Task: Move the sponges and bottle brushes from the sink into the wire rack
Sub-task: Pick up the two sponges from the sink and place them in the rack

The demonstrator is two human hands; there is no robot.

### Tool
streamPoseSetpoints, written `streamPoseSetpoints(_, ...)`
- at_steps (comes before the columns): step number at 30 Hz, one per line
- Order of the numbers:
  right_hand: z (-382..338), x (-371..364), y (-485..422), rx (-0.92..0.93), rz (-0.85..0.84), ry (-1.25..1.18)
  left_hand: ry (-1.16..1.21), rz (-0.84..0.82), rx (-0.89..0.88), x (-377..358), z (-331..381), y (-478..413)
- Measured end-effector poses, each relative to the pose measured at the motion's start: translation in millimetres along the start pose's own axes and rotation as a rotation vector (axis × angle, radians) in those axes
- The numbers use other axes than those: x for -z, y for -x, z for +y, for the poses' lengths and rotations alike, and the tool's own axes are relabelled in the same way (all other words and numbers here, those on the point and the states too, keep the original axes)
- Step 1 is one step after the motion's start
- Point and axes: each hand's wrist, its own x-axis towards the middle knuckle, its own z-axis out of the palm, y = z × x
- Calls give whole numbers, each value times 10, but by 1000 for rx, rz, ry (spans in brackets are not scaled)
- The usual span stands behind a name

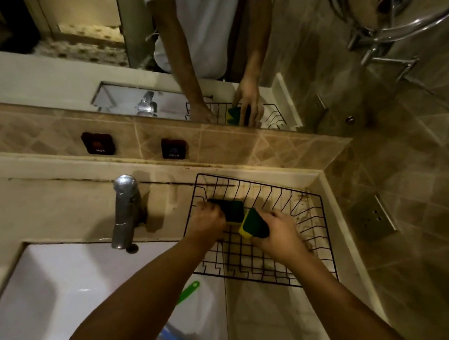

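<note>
Wire rack (313, 243) on the surface beside the sink (53, 288): left hand (208, 221) clamped on one green-yellow sponge (232, 209), right hand (278, 235) on another (251, 223), both sponges over the rack; green brush handle (188, 292) in sink.

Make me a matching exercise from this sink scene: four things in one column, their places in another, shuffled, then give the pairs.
Things:
1. left hand
2. right hand
3. green brush handle
4. tap

Places:
A. in the white sink, beside the left forearm
B. on the ledge behind the sink
C. holding a sponge at the left of the wire rack
D. holding a tilted sponge over the middle of the rack

Pairs: 1-C, 2-D, 3-A, 4-B
</note>
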Motion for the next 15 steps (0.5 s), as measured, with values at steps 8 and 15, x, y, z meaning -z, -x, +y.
streamPoseSetpoints(8, -131, -70, -469, 116, -56, 88, 40, -36, 100, 23, -97, -108)
streamPoseSetpoints(15, -231, -198, -652, 178, -39, 72, 32, -62, 119, 26, -46, -41)
